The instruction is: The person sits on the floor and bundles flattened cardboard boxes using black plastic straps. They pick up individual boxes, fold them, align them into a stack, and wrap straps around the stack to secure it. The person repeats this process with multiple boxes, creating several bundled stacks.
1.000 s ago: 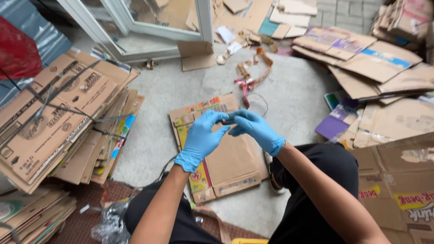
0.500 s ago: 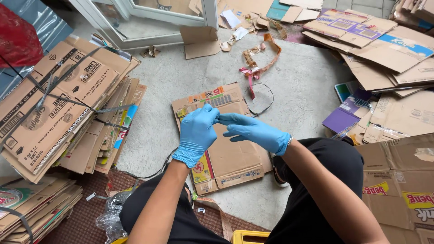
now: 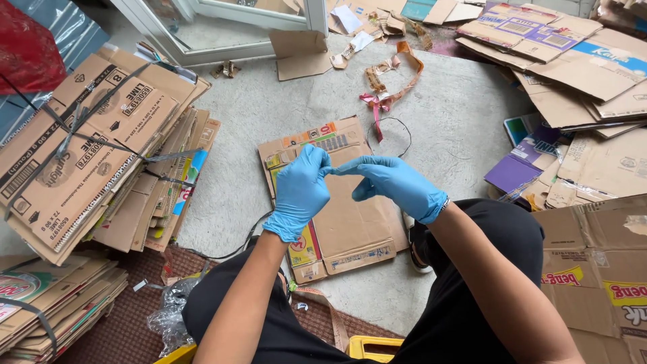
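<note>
A person seated on the floor is seen from above, with both hands in blue gloves raised over a flattened cardboard box. The left hand is curled narrow, fingers bent upward. The right hand reaches across to it, its fingertips meeting the left hand's fingertips, as though pinching the glove there. Whether either hand grips anything beyond the glove cannot be told.

The flattened cardboard box lies on the grey concrete floor directly beneath and just beyond the hands, with coloured print along its near left edge. Just past the right hand, a thin black wire loop rests on the floor, touching the box's far corner. Farther beyond lie pink and orange ribbon scraps.

Well to the left of the left hand sits a tall stack of flattened cartons bound with dark straps. To the right of the right hand, more loose cardboard sheets are spread out, with a purple carton among them.
</note>
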